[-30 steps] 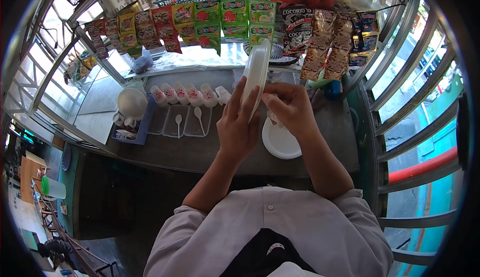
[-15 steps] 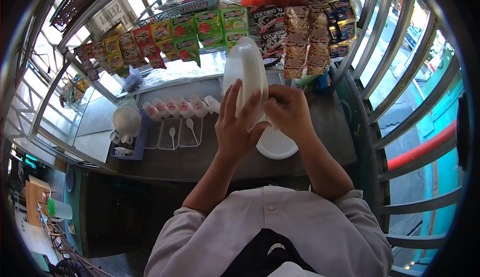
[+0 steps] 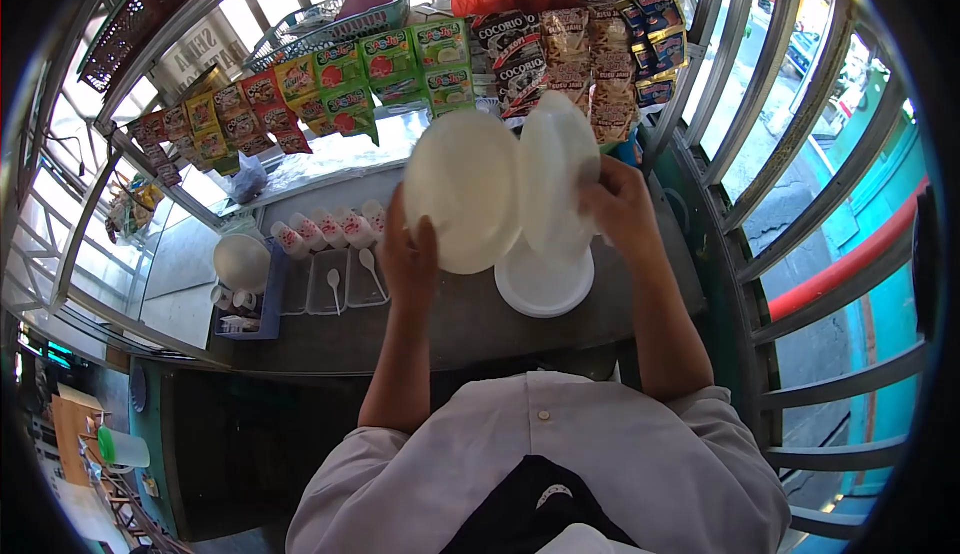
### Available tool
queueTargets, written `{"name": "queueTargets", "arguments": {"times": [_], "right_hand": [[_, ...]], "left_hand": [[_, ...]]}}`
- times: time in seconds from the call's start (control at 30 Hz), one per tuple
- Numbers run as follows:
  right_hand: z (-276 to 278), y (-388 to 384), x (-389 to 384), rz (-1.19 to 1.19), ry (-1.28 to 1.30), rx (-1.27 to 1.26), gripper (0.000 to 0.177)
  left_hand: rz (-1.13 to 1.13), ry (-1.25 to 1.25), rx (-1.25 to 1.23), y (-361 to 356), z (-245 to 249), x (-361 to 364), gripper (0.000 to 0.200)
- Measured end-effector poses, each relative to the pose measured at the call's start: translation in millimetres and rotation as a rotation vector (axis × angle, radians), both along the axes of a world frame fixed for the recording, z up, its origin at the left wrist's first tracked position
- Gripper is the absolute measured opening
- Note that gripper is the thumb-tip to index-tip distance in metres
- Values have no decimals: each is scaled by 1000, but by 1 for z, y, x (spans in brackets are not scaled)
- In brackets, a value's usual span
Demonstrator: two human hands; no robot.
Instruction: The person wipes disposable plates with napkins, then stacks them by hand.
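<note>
My left hand grips a round white bowl by its left side, with its broad face turned toward me. My right hand, a little blurred, is closed on the edge of a second white bowl, which is tilted nearly edge-on. The two bowls are side by side above the counter, their rims close together. Below them a round white dish lies on the dark counter, partly covered in this view by the held bowls.
On the counter to the left are several printed cups, clear trays with white spoons, and a blue basket with a white bowl on top. Drink sachets hang along the back. Metal bars stand at the right.
The bowls, held together as one before, are now apart: the left hand's has turned its face toward me and moved left, while the right hand has moved right with the other.
</note>
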State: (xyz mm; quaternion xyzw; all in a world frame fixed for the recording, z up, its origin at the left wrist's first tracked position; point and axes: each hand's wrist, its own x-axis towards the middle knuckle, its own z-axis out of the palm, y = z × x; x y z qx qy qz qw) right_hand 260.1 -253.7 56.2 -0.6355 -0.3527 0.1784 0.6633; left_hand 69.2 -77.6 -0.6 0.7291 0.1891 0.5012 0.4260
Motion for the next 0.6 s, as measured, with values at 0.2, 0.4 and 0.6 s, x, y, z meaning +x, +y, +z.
{"name": "queueTargets", "arguments": {"times": [0.2,0.4,0.6], "right_hand": [[-54,-11,53,-282,-115,-53,15],[-89,-27,20,-645,-1009,-122,2],[-208,-48,1,-130,-1019,-474,19]], "left_hand": [[118,-93,55,55,-7,-45,44],[120,-245,-217,75,-21,-76,48],[108,-406,-573,62,-17,-100,51]]}}
